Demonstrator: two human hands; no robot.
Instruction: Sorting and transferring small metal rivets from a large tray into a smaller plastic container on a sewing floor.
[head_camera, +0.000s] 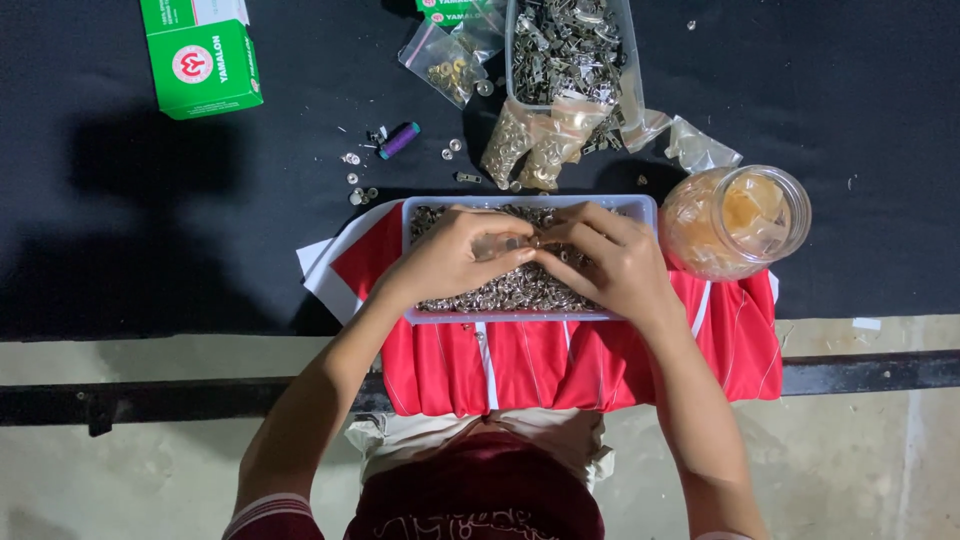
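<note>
A small metal fastener piece (525, 243), too tiny to tell apart clearly, sat pinched where the fingertips of both hands met, just above a shallow white plastic tray (640, 207) heaped with small silvery metal eyelets (500, 290). The left hand (450, 255) was curled, its fingers drawn together toward the thumb on the piece; the right hand (615, 262) was likewise bent, its fingertips closed against the same spot, so that the two hands touched over the middle of the tray. The tray lay on a folded red garment with white stripes (560, 365), which hung over the near edge of the black table (150, 230). Just right of the tray stood a clear glass jar (740, 220) holding amber-coloured material. Behind the tray lay several small clear plastic bags of brass-coloured rings (535, 145), and beyond them a second clear tray of mixed metal parts (568, 45). Another small bag (447, 60) lay to the left of that tray. Loose rings and studs (358, 185) were scattered to the left of the near tray, near a small purple spool of thread (400, 139). Well apart, at the far left, sat a green cardboard box (205, 65).
</note>
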